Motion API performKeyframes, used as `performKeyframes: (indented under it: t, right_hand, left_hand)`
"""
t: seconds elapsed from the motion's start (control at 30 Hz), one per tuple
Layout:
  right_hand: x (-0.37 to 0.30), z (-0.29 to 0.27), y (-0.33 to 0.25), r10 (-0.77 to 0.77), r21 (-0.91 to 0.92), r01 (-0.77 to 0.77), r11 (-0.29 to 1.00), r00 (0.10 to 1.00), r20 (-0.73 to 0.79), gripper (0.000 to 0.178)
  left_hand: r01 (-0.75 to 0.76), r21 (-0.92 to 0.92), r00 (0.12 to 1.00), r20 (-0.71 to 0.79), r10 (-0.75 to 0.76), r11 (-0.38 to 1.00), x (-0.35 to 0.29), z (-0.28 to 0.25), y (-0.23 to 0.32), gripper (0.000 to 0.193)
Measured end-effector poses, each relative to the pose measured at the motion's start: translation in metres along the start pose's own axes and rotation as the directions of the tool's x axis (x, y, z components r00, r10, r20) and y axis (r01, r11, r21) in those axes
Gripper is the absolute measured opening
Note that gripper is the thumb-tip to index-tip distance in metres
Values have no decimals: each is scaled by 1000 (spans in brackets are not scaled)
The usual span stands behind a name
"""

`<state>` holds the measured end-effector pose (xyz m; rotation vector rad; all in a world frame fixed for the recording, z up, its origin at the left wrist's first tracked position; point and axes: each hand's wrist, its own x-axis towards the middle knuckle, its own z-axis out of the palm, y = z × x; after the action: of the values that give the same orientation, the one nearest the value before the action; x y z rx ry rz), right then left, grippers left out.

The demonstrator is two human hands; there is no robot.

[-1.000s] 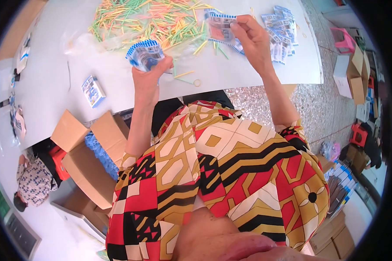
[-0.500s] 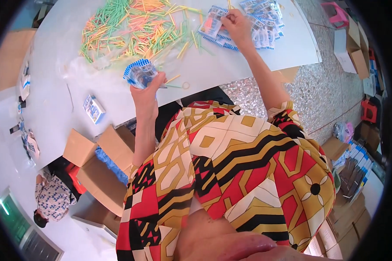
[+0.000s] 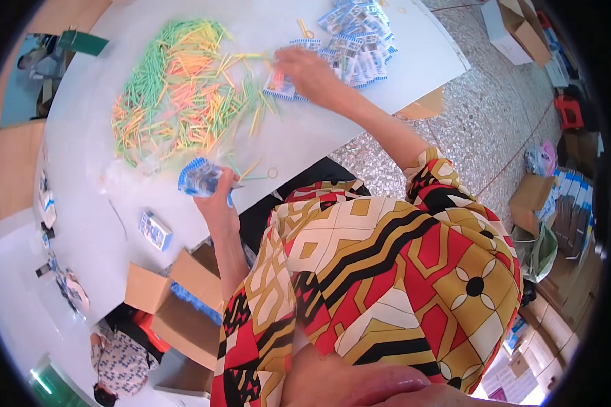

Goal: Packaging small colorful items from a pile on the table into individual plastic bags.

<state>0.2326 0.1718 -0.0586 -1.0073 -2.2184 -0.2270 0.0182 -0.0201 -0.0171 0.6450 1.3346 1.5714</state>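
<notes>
Head view: reference is the stick pile on the desk. The right hand is at the pile's right margin, the hand nearer the loose yellow stick. This stick lies left of the right fingers, long axis left-to-right, toward them; whether they pinch anything cannot be told. One packet lies beneath that hand. Near side of pile: left hand, fingers pinching blue-and-white packets.

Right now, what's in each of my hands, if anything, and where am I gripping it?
Left hand: packets, gripped at their near end. Right hand: it's blurred, by the packet pile, so I can't tell whether it holds anything.
</notes>
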Motion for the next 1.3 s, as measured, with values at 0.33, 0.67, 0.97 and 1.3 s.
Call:
performKeyframes:
  t: [0.33,0.67,0.97,1.3]
  right_hand:
    - [-30,-4,-11,-45,196,12,981,985,165,25]
    - [-28,-19,41,-186,278,113,954,950,252,31]
    - [10,-39,-27,-75,436,-66,898,951,299,27]
    - [56,-54,-146,-194,745,-362,560,817,543,13]
  left_hand:
    - [-8,-10,1000,0,8,1000,1,-5,-1,17]
    - [104,-144,991,93,-91,984,8,-8,12,16]
    - [104,-256,994,68,-90,961,7,-6,11,23]
    - [-36,-128,999,-17,34,991,-2,-5,12,18]
